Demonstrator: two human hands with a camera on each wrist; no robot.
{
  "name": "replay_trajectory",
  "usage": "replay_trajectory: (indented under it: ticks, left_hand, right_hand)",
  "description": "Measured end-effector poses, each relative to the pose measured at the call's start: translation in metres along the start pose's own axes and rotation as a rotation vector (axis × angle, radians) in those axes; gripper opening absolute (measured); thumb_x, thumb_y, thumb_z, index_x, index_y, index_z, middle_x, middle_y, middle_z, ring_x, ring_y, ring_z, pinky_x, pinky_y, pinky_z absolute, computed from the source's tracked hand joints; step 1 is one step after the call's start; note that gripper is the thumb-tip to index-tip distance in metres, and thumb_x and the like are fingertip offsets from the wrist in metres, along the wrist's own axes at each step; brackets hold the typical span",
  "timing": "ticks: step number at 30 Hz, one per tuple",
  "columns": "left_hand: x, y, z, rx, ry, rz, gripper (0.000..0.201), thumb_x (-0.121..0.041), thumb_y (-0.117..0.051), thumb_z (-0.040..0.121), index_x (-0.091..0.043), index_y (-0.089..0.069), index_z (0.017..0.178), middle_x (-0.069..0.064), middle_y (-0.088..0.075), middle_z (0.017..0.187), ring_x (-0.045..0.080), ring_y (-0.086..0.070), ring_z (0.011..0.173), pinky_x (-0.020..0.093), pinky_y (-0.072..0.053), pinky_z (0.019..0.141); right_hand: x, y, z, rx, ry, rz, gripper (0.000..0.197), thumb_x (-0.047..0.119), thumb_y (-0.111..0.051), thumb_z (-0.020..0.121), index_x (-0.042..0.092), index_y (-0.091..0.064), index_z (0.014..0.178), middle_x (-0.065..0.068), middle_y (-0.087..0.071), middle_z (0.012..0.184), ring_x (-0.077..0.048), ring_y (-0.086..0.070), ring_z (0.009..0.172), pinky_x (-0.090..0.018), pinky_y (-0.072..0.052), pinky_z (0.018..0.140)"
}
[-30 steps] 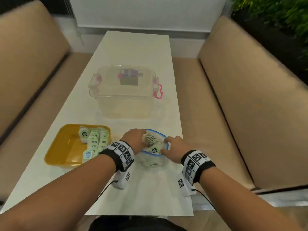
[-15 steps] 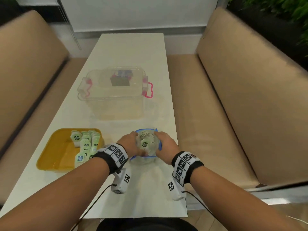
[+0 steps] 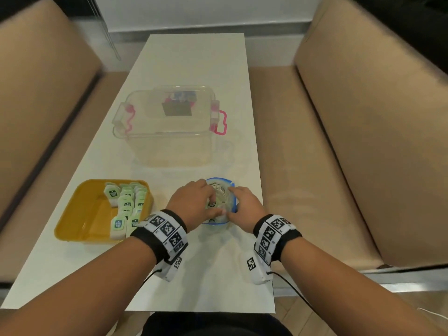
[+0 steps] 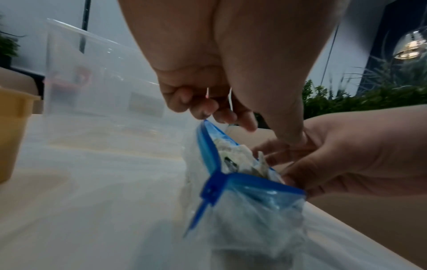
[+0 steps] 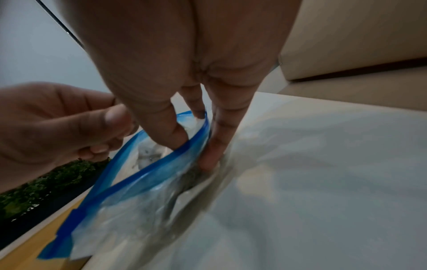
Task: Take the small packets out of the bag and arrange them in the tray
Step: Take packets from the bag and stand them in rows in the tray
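A clear zip bag (image 3: pixel 221 223) with a blue rim stands on the white table between my hands, with small pale green packets (image 4: pixel 238 159) inside it. My left hand (image 3: pixel 209 202) has curled fingers pinching the bag's left rim (image 4: pixel 203 127). On the other side, my right hand (image 3: pixel 234 202) pinches the right rim (image 5: pixel 196 138), thumb inside and fingers outside. To the left sits a yellow tray (image 3: pixel 80 214) holding several packets (image 3: pixel 126 204) in rows along its right side.
A clear lidded box (image 3: pixel 169 127) with pink latches stands behind the bag and the tray. Tan benches (image 3: pixel 351 141) run along both long sides of the narrow table (image 3: pixel 194 69). The bag sits close to the table's right edge.
Both hands have drawn closer together around the bag's mouth, so the opening is narrower and the bag more upright. The tray and the box have not moved.
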State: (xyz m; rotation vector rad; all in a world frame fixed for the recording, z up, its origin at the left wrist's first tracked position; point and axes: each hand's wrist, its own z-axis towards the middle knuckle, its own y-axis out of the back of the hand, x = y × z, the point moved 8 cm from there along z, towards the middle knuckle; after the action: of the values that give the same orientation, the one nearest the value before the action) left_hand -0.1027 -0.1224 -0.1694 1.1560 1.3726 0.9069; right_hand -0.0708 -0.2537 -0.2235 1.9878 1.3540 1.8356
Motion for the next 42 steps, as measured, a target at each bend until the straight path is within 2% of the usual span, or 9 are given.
replay_trajectory:
  ticks: [5,13,16,20,25,30,36,38,42]
  left_hand:
    - [-0.008,-0.013,0.001,0.097,0.017,0.041,0.013,-0.039,-0.057,0.087,-0.027,-0.057,0.081,-0.006,-0.062,0.081,0.021,-0.06,0.08,0.027,-0.041,0.064]
    - [-0.005,0.043,0.001,-0.108,0.117,-0.388,0.005,-0.031,-0.067,0.086,-0.031,-0.065,0.091,-0.011,-0.069,0.077,0.005,-0.06,0.07,0.024,-0.049,0.071]
    - [-0.018,0.053,0.0,-0.131,0.106,-0.58,0.008,-0.029,-0.071,0.084,-0.027,-0.064,0.087,-0.007,-0.071,0.074,0.009,-0.064,0.07,0.022,-0.05,0.069]
    - [-0.032,0.051,0.004,-0.121,0.091,-0.736,0.01,-0.033,-0.066,0.089,-0.023,-0.067,0.09,-0.007,-0.071,0.069,0.012,-0.067,0.072,0.029,-0.055,0.072]
    - [-0.019,0.02,0.01,0.08,0.093,-0.382,0.016,-0.019,-0.057,0.092,-0.022,-0.071,0.099,-0.008,-0.073,0.098,0.013,-0.065,0.096,0.03,-0.049,0.092]
    - [-0.012,-0.016,0.005,0.305,0.012,-0.007,0.028,-0.022,-0.062,0.085,-0.029,-0.068,0.112,-0.005,-0.067,0.115,0.019,-0.06,0.107,0.021,-0.04,0.083]
    - [0.003,0.003,0.008,0.106,0.054,-0.12,0.007,-0.023,-0.066,0.084,-0.027,-0.067,0.09,-0.006,-0.068,0.092,0.015,-0.063,0.086,0.029,-0.05,0.078]
    - [0.008,0.021,0.006,-0.02,0.066,-0.283,0.008,-0.022,-0.07,0.083,-0.028,-0.064,0.084,-0.01,-0.065,0.086,0.001,-0.057,0.071,0.019,-0.044,0.069]
    - [0.012,0.047,0.005,-0.099,0.071,-0.515,0.014,-0.026,-0.076,0.081,-0.028,-0.061,0.08,-0.012,-0.064,0.082,-0.007,-0.052,0.059,0.014,-0.036,0.06]
  right_hand:
    - [-0.003,-0.001,-0.003,-0.011,-0.002,-0.008,0.075,0.014,-0.07,0.081,0.015,-0.037,0.148,-0.008,-0.039,0.144,-0.029,-0.059,0.11,-0.027,-0.044,0.097]
    - [0.021,0.03,-0.021,-0.174,0.132,-0.117,0.07,0.034,-0.079,0.075,0.024,-0.05,0.137,0.002,-0.039,0.146,-0.019,-0.036,0.131,-0.031,-0.033,0.11]
    - [0.043,0.034,-0.025,-0.191,0.25,-0.071,0.053,0.025,-0.068,0.083,0.02,-0.05,0.133,-0.002,-0.057,0.128,-0.021,-0.049,0.117,-0.032,-0.042,0.096]
    - [0.043,0.039,-0.026,-0.209,0.196,0.076,0.032,0.003,-0.042,0.09,0.014,-0.051,0.118,-0.006,-0.063,0.101,-0.025,-0.057,0.087,-0.036,-0.047,0.073]
    - [0.023,0.028,-0.022,-0.113,0.089,-0.037,0.015,0.023,-0.04,0.102,0.014,-0.046,0.091,-0.003,-0.053,0.073,-0.026,-0.047,0.068,-0.034,-0.037,0.063]
    - [0.005,0.006,-0.026,0.026,0.043,-0.2,0.023,0.033,-0.051,0.097,0.018,-0.055,0.114,-0.011,-0.068,0.097,-0.03,-0.06,0.085,-0.031,-0.044,0.068]
    - [0.006,0.009,-0.022,0.038,0.037,-0.212,0.012,0.028,-0.061,0.088,0.019,-0.068,0.093,-0.003,-0.07,0.094,-0.025,-0.063,0.089,-0.035,-0.053,0.079]
    - [0.01,0.014,-0.018,-0.011,0.043,-0.136,0.01,0.033,-0.068,0.082,0.024,-0.067,0.087,0.001,-0.07,0.091,-0.021,-0.063,0.084,-0.038,-0.055,0.078]
    - [0.029,0.03,-0.012,-0.114,0.084,0.148,0.03,0.037,-0.079,0.076,0.024,-0.07,0.102,0.006,-0.07,0.09,-0.013,-0.064,0.083,-0.027,-0.052,0.077]
